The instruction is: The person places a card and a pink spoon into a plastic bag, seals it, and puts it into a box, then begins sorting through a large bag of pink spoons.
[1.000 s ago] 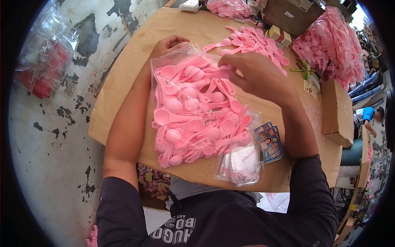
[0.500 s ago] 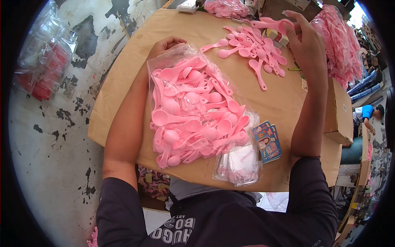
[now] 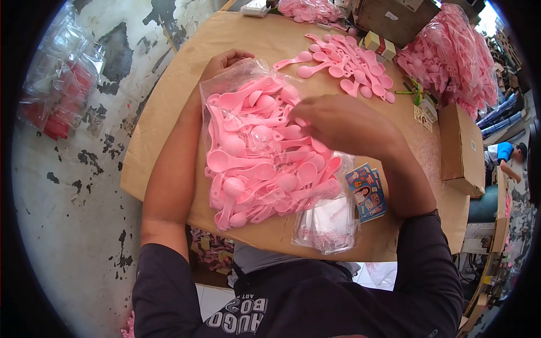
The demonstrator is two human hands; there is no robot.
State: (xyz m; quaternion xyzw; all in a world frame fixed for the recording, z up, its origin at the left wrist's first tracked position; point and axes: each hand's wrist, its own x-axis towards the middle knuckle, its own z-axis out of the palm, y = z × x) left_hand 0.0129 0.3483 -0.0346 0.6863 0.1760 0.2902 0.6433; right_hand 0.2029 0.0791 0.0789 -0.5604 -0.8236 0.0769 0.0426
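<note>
A clear plastic bag (image 3: 248, 188) full of pink measuring spoons lies on the brown-covered table in front of me. At its upper left corner, my left hand (image 3: 225, 63) has its fingers curled on the plastic edge, partly hidden behind it. My right hand (image 3: 344, 125) reaches over the bag's upper right side, back of the hand up. Its bent fingers are closed on a pink spoon at the bag, though the hand covers most of it. Beyond it lies a loose pile of pink spoons (image 3: 360, 65).
Flat clear bags (image 3: 327, 228) and a stack of blue printed cards (image 3: 366, 191) lie right of the filled bag. A cardboard box (image 3: 462, 149) stands at the right edge, near a large bag of pink spoons (image 3: 451, 62). Another person (image 3: 499, 155) is far right.
My right hand has come down from above the far right with pink spoons, moving left and nearer to the filled bag. My left hand has stayed at the bag's corner.
</note>
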